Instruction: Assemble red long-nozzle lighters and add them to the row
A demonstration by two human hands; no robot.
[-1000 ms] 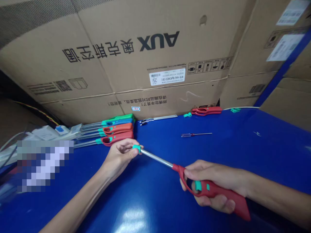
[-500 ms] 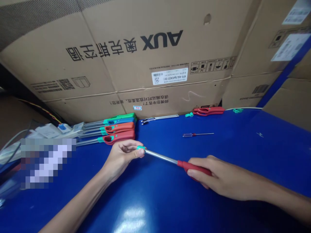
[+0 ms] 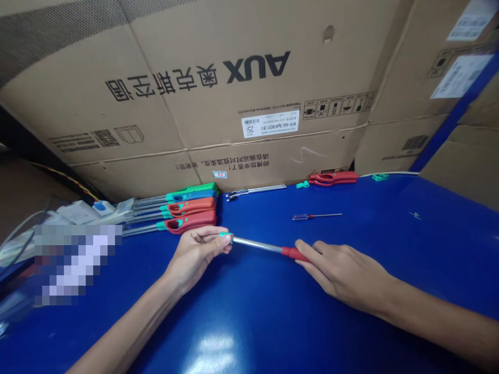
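Note:
My right hand [image 3: 341, 267] is closed on the red handle of a long-necked lighter [image 3: 293, 253]; its fingers hide most of the handle. The lighter's metal tube [image 3: 258, 244] points left, held just above the blue table. At the tube's end, my left hand [image 3: 197, 257] pinches a small green plastic piece [image 3: 223, 235] between thumb and fingers. I cannot tell whether that piece sits on the tube or only touches its end. Beyond both hands lies a screwdriver [image 3: 307, 216] with a translucent purple-red handle.
Several lighters [image 3: 191, 222] in red, orange, blue and green lie stacked left. Along the cardboard box [image 3: 156, 119] are metal tubes with wires [image 3: 265, 188], green plastic bits [image 3: 303, 185] and a red lighter body [image 3: 335, 178]. Blue table [image 3: 253, 327] spreads in front.
My right hand has shifted its grip on the handle, its fingers now farther forward and covering more of it. The lighter lies more level. My left hand stays at the tube's end.

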